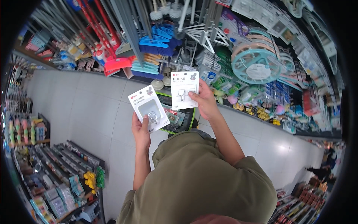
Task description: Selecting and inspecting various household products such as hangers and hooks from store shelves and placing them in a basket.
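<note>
My left hand (141,131) grips a carded sticky hook pack (146,105) by its lower left part, thumb on the front; the white card is tilted and shows a round metal hook on a clear square pad. In my right hand (206,100) is a second white card, a pack of hooks (185,81), held nearly upright by its right edge, with the thumb over one of two small hooks. The two cards are close side by side. Below and behind them, a black shopping basket with a green rim (193,117) holds small packaged goods, partly hidden by the cards.
Ahead is a shelf display with blue brooms (153,42), a red dustpan (117,65), plungers (157,84), round turquoise hanger racks (256,67) and hanging packs. Shelves of small goods (67,168) stand at lower left. At far right, a person in dark clothes (321,172) is in the distance.
</note>
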Demonstrator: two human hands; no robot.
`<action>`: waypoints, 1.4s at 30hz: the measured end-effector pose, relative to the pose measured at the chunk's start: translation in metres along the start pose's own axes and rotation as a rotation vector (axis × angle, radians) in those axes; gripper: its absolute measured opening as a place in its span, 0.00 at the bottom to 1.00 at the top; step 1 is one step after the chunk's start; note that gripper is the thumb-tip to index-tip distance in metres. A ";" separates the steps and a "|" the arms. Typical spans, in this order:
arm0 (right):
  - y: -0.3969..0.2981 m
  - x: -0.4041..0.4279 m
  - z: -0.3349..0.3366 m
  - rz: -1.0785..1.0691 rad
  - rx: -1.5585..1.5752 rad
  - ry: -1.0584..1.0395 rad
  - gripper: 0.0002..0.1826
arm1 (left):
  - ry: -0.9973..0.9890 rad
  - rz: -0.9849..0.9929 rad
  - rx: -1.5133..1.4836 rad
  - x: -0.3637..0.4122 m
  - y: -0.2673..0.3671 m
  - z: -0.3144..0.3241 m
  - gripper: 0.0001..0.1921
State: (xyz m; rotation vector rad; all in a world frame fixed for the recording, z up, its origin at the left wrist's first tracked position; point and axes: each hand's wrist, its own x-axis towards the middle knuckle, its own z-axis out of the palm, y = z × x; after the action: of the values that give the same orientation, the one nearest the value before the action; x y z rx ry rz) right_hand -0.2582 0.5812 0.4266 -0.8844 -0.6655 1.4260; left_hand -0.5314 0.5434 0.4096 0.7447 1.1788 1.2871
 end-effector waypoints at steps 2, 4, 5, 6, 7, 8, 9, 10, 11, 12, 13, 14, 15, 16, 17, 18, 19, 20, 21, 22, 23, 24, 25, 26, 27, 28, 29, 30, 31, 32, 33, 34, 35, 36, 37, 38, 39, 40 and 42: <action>-0.009 0.008 -0.004 -0.003 -0.051 -0.031 0.39 | -0.007 0.046 0.036 0.002 -0.004 0.016 0.30; -0.020 0.016 -0.012 -0.020 -0.125 -0.057 0.39 | 0.009 0.063 0.033 0.002 -0.004 0.042 0.30; -0.027 0.020 -0.016 -0.008 -0.121 -0.073 0.39 | 0.003 0.070 0.029 0.003 -0.004 0.056 0.31; -0.034 0.023 -0.021 -0.008 -0.130 -0.085 0.39 | 0.003 0.076 0.057 0.004 -0.005 0.068 0.34; -0.040 0.026 -0.027 -0.008 -0.138 -0.097 0.38 | 0.022 0.076 0.061 0.006 -0.007 0.080 0.34; -0.044 0.029 -0.034 0.007 -0.133 -0.109 0.38 | 0.005 0.094 0.078 0.008 -0.010 0.090 0.34; -0.047 0.034 -0.043 0.004 -0.134 -0.115 0.37 | -0.014 0.111 0.095 0.010 -0.012 0.101 0.34; -0.050 0.038 -0.052 0.001 -0.134 -0.122 0.36 | -0.014 0.104 0.103 0.010 -0.012 0.113 0.32; -0.052 0.043 -0.061 0.015 -0.128 -0.132 0.36 | 0.003 0.102 0.108 0.010 -0.014 0.124 0.32; -0.052 0.046 -0.069 0.041 -0.116 -0.127 0.35 | 0.006 0.102 0.101 0.011 -0.016 0.132 0.33; -0.052 0.049 -0.077 0.067 -0.105 -0.122 0.34 | 0.009 0.103 0.094 0.011 -0.017 0.139 0.33; -0.053 0.053 -0.083 0.079 -0.097 -0.128 0.34 | 0.020 0.106 0.105 0.011 -0.020 0.143 0.34; -0.054 0.058 -0.088 0.098 -0.080 -0.142 0.33 | 0.028 0.103 0.112 0.012 -0.019 0.148 0.34; -0.055 0.060 -0.091 0.116 -0.064 -0.154 0.33 | 0.029 0.105 0.119 0.012 -0.018 0.152 0.34; -0.055 0.060 -0.092 0.122 -0.058 -0.156 0.33 | 0.029 0.109 0.125 0.011 -0.017 0.155 0.34; -0.056 0.062 -0.093 0.127 -0.049 -0.157 0.32 | 0.033 0.111 0.128 0.013 -0.016 0.157 0.34; -0.057 0.064 -0.092 0.131 -0.041 -0.158 0.32 | 0.031 0.104 0.118 0.014 -0.015 0.158 0.34; -0.059 0.065 -0.092 0.129 -0.039 -0.161 0.32 | 0.028 0.097 0.106 0.016 -0.014 0.159 0.33; -0.059 0.064 -0.090 0.117 -0.039 -0.151 0.32 | 0.032 0.101 0.108 0.017 -0.012 0.160 0.33; -0.059 0.064 -0.088 0.104 -0.041 -0.140 0.32 | 0.017 0.085 0.087 0.020 -0.009 0.161 0.33; -0.061 0.065 -0.085 0.102 -0.040 -0.144 0.32 | 0.002 0.069 0.066 0.023 -0.006 0.162 0.32; -0.063 0.066 -0.083 0.098 -0.044 -0.142 0.32 | 0.003 0.074 0.065 0.024 -0.003 0.163 0.32; -0.064 0.067 -0.081 0.092 -0.048 -0.140 0.31 | -0.008 0.084 0.059 0.026 0.001 0.165 0.32; -0.060 0.068 -0.080 0.085 -0.052 -0.140 0.31 | -0.018 0.096 0.053 0.027 0.004 0.164 0.31; -0.059 0.070 -0.076 0.078 -0.053 -0.145 0.31 | -0.020 0.103 0.051 0.032 0.006 0.160 0.31; -0.057 0.072 -0.071 0.067 -0.037 -0.140 0.31 | -0.035 0.123 0.051 0.036 0.008 0.155 0.31; -0.055 0.075 -0.066 0.057 -0.021 -0.136 0.30 | -0.050 0.143 0.050 0.040 0.010 0.150 0.31; -0.054 0.075 -0.058 0.053 -0.020 -0.135 0.30 | -0.054 0.145 0.052 0.042 0.016 0.144 0.31; -0.054 0.078 -0.050 0.051 -0.022 -0.140 0.30 | -0.058 0.134 0.027 0.045 0.022 0.139 0.31; -0.053 0.079 -0.043 0.050 -0.025 -0.145 0.29 | -0.061 0.122 0.001 0.046 0.028 0.132 0.32; -0.051 0.080 -0.036 0.042 -0.029 -0.150 0.29 | -0.064 0.131 -0.004 0.050 0.029 0.126 0.32; -0.048 0.080 -0.029 0.044 -0.021 -0.146 0.28 | -0.036 0.147 -0.008 0.054 0.026 0.118 0.32; -0.044 0.081 -0.022 0.046 -0.014 -0.142 0.27 | -0.007 0.162 -0.014 0.058 0.027 0.110 0.32; -0.040 0.083 -0.019 0.037 -0.007 -0.157 0.26 | -0.007 0.165 -0.022 0.059 0.031 0.106 0.32; -0.038 0.084 -0.014 0.036 -0.015 -0.161 0.26 | -0.019 0.160 -0.045 0.061 0.036 0.103 0.32; -0.037 0.084 -0.009 0.034 -0.013 -0.158 0.26 | -0.031 0.155 -0.068 0.061 0.040 0.100 0.31; -0.034 0.087 -0.002 0.034 -0.008 -0.160 0.25 | -0.024 0.161 -0.076 0.062 0.043 0.095 0.31; -0.032 0.089 0.005 0.036 -0.015 -0.170 0.25 | -0.020 0.178 -0.088 0.063 0.045 0.090 0.31; -0.028 0.092 0.017 0.009 -0.028 -0.188 0.25 | -0.004 0.198 -0.107 0.064 0.048 0.080 0.31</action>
State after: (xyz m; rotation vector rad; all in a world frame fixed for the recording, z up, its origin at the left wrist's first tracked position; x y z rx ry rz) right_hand -0.2514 0.6759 0.4482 -0.7819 -0.8247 1.5231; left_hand -0.4793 0.6290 0.4618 0.8006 1.0436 1.4998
